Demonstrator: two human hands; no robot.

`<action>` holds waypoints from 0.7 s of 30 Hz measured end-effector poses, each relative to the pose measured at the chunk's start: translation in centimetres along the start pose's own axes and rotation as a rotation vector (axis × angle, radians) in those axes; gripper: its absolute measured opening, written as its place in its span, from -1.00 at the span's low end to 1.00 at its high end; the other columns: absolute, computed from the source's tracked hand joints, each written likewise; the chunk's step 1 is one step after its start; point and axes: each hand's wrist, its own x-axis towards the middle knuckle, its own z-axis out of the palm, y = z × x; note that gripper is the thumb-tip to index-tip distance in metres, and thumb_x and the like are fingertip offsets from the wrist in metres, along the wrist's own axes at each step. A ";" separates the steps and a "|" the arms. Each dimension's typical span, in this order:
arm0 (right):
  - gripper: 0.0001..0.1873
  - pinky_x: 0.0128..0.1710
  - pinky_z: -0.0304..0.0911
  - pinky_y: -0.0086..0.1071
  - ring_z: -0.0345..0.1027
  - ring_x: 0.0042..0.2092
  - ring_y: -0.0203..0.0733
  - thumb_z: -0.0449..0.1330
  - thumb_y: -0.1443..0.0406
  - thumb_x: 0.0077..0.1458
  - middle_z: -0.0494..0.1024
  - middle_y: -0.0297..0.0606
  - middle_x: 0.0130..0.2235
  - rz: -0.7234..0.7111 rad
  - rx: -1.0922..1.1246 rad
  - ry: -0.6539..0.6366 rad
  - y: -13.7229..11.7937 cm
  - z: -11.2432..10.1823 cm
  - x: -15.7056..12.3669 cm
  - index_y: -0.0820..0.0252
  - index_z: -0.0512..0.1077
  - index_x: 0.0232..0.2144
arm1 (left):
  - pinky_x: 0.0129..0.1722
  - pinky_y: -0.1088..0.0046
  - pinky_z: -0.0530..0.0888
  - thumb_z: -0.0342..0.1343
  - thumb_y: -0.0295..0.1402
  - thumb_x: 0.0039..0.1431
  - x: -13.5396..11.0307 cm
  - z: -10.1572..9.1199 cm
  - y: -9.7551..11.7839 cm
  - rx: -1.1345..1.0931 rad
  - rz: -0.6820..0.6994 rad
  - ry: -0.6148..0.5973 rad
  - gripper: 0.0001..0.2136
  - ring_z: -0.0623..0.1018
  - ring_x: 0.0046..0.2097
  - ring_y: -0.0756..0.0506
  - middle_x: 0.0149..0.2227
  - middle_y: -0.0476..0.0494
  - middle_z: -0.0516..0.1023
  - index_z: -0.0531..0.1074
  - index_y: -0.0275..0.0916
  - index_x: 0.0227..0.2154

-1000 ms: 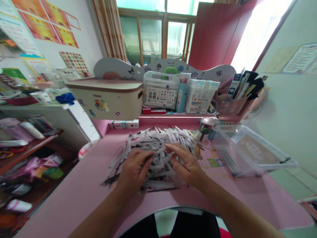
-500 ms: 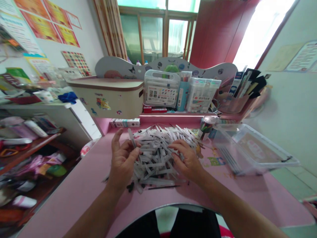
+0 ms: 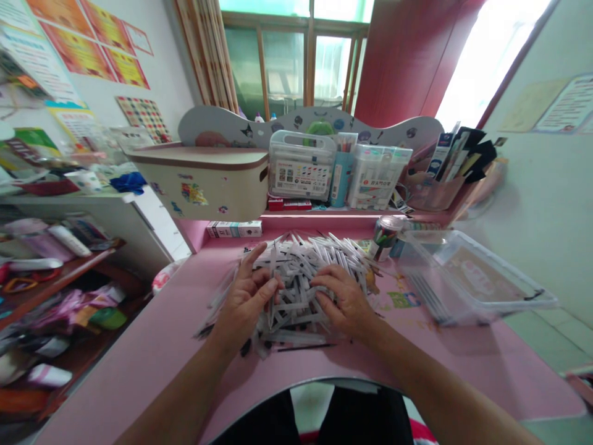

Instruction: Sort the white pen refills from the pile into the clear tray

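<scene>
Pink desk (image 3: 139, 371), pen heap (image 3: 306, 259) centre; window (image 3: 287, 68) behind; clear bin (image 3: 472, 272) right.

My pink desk (image 3: 139, 364) stands in a bright room. Ahead, a wood-framed window (image 3: 287, 62) glows green beside striped curtains (image 3: 208, 55). A dark red door (image 3: 403, 62) stands next to glaring daylight on my right. Posters (image 3: 78, 37) cover the white wall to my left, above a white cabinet (image 3: 139, 228) and cluttered wooden shelves (image 3: 55, 278). A pale green wall (image 3: 546, 204) closes the right.
</scene>
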 end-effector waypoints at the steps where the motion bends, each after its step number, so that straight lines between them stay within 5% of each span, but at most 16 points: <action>1: -0.76 -0.04 0.28 -0.18 0.34 -0.07 -0.08 0.13 0.43 0.13 0.45 -0.14 -0.14 -0.008 0.006 -0.019 -0.1 0.0 0.0 0.15 0.47 -0.15 | -0.47 0.57 0.35 0.15 -0.32 0.19 -0.1 0.0 -0.1 0.011 0.002 -0.015 -0.37 0.45 -0.46 0.05 -0.36 0.03 0.51 0.04 -0.10 0.28; 7: -0.66 -0.17 0.30 -0.29 0.37 -0.21 -0.17 0.20 0.31 0.14 0.49 -0.25 -0.23 0.165 0.362 -0.117 -1.2 0.1 0.0 0.12 0.40 -0.01 | -0.34 0.45 0.42 0.17 -0.36 0.16 -0.6 0.3 -0.3 0.292 0.051 -0.189 -0.36 0.51 -0.37 -0.03 -0.35 -0.03 0.56 0.05 -0.17 0.27; 12: -0.81 -0.20 0.32 -0.37 0.39 -0.28 -0.25 0.26 0.20 0.12 0.49 -0.34 -0.33 0.348 0.854 -0.188 -1.4 0.4 0.3 0.14 0.46 -0.22 | -0.39 0.43 0.39 0.16 -0.41 0.11 -0.9 1.3 -0.7 0.557 0.152 -0.263 -0.42 0.50 -0.43 -0.04 -0.42 0.02 0.58 0.18 -0.18 0.20; 16: -0.82 -0.29 0.35 -0.43 0.38 -0.35 -0.31 0.33 0.19 0.05 0.49 -0.37 -0.36 0.381 0.955 -0.130 -1.4 0.3 0.5 0.15 0.49 -0.32 | -0.42 0.47 0.38 0.19 -0.38 0.11 -1.1 1.9 -0.9 0.658 0.223 -0.289 -0.48 0.52 -0.43 -0.02 -0.33 0.01 0.63 0.26 -0.13 0.15; 19: -0.79 -0.32 0.36 -0.45 0.42 -0.35 -0.32 0.29 0.15 0.11 0.54 -0.33 -0.34 0.427 1.018 -0.071 -1.4 0.0 0.6 0.17 0.47 -0.32 | -0.33 0.45 0.44 0.19 -0.31 0.14 -1.2 1.2 0.4 0.678 0.294 -0.208 -0.51 0.56 -0.30 -0.06 -0.20 -0.07 0.64 0.28 -0.12 0.14; 21: -0.75 -0.30 0.40 -0.39 0.50 -0.32 -0.26 0.23 0.10 0.17 0.60 -0.28 -0.32 0.497 1.114 -0.024 -1.3 -0.3 0.7 0.16 0.40 -0.30 | -0.21 0.42 0.47 0.08 -0.28 0.25 -1.3 -0.2 2.0 0.674 0.325 -0.047 -0.65 0.58 -0.21 -0.09 -0.17 -0.10 0.63 0.34 -0.12 0.10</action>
